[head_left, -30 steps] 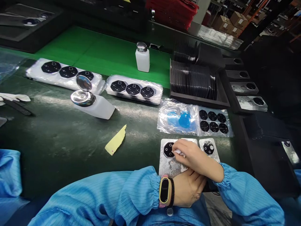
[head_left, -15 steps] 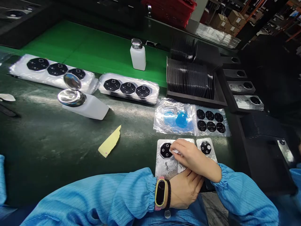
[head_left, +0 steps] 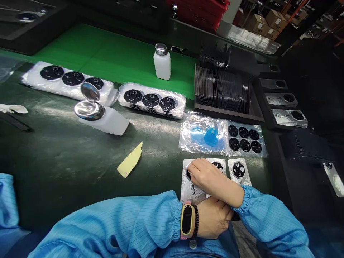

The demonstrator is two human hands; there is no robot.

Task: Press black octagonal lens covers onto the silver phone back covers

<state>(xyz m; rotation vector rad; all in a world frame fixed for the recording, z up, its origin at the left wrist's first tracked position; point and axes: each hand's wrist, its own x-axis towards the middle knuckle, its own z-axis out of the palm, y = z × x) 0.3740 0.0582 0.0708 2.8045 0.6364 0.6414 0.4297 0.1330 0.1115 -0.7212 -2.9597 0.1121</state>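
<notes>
Three silver phone back covers lie side by side near the table's front edge: the left cover [head_left: 191, 190], the middle cover [head_left: 219, 165] and the right cover [head_left: 239, 170], each with a black octagonal camera ring. My right hand [head_left: 206, 177] rests on the left cover's camera ring with fingers curled together; whatever they pinch is hidden. My left hand [head_left: 213, 216] lies beneath the right wrist, pressing on the covers' lower ends, its fingers hidden. A dark band and a watch sit on my left wrist.
A tipped white dispenser bottle [head_left: 103, 116] and an upright one [head_left: 162, 62] stand behind. Bagged black octagon parts [head_left: 151, 101], [head_left: 70, 79], a bag of blue pieces [head_left: 205, 136], a sheet of small octagons [head_left: 244, 139], a yellow scrap [head_left: 130, 161] and a tray of black plates [head_left: 223, 93] surround them.
My right hand slid left from the middle cover onto the left cover's camera ring, uncovering the middle cover's ring. The white bit seen in its fingertips no longer shows.
</notes>
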